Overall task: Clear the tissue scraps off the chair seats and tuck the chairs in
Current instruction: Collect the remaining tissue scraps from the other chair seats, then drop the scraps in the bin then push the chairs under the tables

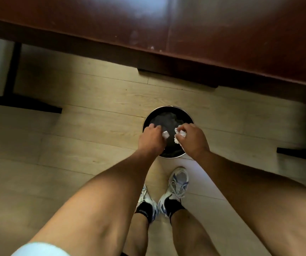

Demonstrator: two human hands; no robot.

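Below, the person's sneakers [174, 189] stand on the wood floor [74, 145]. Farther out, the left hand [151, 138] pinches a tissue scrap [165, 134] and the right hand [192, 138] grips a crumpled tissue wad [180, 134], both over the round black bin [168, 115]. Beyond it lies the dark table [222, 34].

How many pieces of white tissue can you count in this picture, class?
2: a small tissue piece at the left hand, a crumpled tissue wad in the right hand, both above the bin. More may be hidden.
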